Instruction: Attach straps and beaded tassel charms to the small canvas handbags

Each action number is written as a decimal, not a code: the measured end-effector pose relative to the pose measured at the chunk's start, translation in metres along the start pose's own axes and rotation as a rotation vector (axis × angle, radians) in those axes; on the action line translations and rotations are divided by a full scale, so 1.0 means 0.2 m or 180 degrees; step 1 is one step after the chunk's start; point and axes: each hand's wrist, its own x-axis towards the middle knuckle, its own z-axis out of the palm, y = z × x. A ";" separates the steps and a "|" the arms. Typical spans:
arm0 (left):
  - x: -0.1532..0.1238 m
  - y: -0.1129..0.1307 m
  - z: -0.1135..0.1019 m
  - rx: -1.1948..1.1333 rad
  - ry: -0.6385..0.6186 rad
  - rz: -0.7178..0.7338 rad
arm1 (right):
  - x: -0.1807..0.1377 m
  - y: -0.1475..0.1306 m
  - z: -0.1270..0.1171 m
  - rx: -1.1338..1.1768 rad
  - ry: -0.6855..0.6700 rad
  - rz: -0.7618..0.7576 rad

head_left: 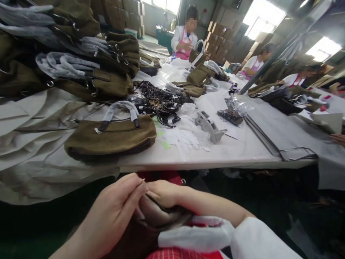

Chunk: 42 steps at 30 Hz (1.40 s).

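A dark handbag [136,237] rests in my lap, below the table edge. Its handle [195,237] is wrapped in white film and loops toward my right forearm. My left hand [115,208] is closed on the rim of the bag's opening, thumb and fingers pinched together at the top. Close beside it, my right hand [163,192] grips the far side of the same opening, with its fingertips partly hidden. Between the hands the greyish lining [153,212] shows. On the table in front sits an olive handbag [113,138] with black trim and wrapped handles.
Several olive bags [110,81] are piled at the left. Behind the front bag lie tangled dark straps [159,99]. A grey tape dispenser [208,126], white gloves [180,138] and a plastic bag of small parts [233,113] lie rightward. Co-workers [184,39] are at the far tables.
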 end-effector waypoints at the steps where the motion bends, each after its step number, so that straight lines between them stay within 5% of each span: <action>1: 0.07 0.00 0.07 0.0025 -0.0190 -0.0034 | 0.00 0.05 0.07 -0.0168 -0.0085 0.0121; 5: 0.23 -0.01 0.33 0.0132 -0.0523 -0.0042 | -0.15 0.16 0.15 -0.0484 0.0556 0.0566; 8: 0.24 -0.02 0.40 0.0007 -0.0585 -0.0045 | -0.39 0.21 0.00 -0.0300 0.1860 0.0959; 11: 0.24 -0.01 0.39 -0.0128 -0.0570 -0.0049 | -0.65 0.36 -0.18 -0.0668 0.2964 0.1961; 14: 0.25 -0.01 0.40 -0.0195 -0.0567 -0.0042 | -0.83 0.56 -0.30 -0.1352 0.2992 0.3235; 16: 0.26 -0.01 0.41 -0.0212 -0.0551 -0.0065 | -0.90 0.66 -0.33 -0.1500 0.2767 0.3599; 23: 0.28 0.00 0.42 -0.0233 -0.0556 -0.0098 | -1.03 0.75 -0.36 -0.0988 0.2726 0.3511; 30: 0.27 -0.04 0.42 -0.0240 -0.0521 -0.0075 | -1.40 0.73 -0.37 0.0405 0.3118 0.3539; 36: 0.25 -0.03 0.42 -0.0231 -0.0359 0.0236 | -1.43 0.45 -0.36 0.1110 0.4785 0.2520; 38: 0.23 -0.01 0.42 -0.0158 -0.0289 0.0479 | -1.28 0.31 -0.36 0.1032 0.4207 0.2092; 42: 0.20 0.04 0.42 0.0057 -0.0421 0.0875 | -0.88 0.04 -0.35 0.1122 0.2222 0.1360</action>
